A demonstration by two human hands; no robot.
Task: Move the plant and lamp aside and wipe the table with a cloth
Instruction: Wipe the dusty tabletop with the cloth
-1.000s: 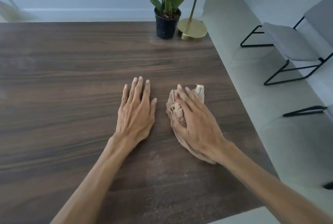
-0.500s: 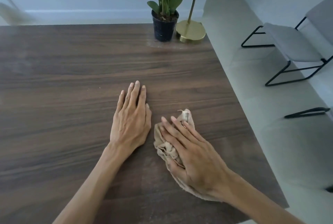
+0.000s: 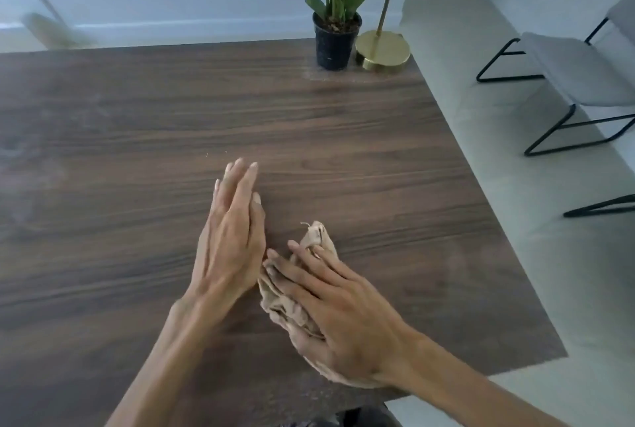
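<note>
A crumpled beige cloth (image 3: 311, 242) lies on the dark wood table (image 3: 137, 138) near its front right part. My right hand (image 3: 338, 309) presses flat on the cloth, fingers spread over it. My left hand (image 3: 230, 237) is just left of it, tilted on its edge with fingers straight and together, holding nothing, its side touching the cloth. A green plant in a black pot (image 3: 336, 38) and a lamp with a round brass base (image 3: 383, 50) stand side by side at the table's far right corner.
The table's right edge runs diagonally beside a pale floor. Grey chairs with black metal frames (image 3: 577, 69) stand to the right. A white wall lies beyond the table's far edge. A few crumbs (image 3: 216, 152) lie ahead of my left hand.
My right hand has dragged the cloth toward me and to the left. My left hand has lifted from flat on the table onto its edge, and the two hands now touch.
</note>
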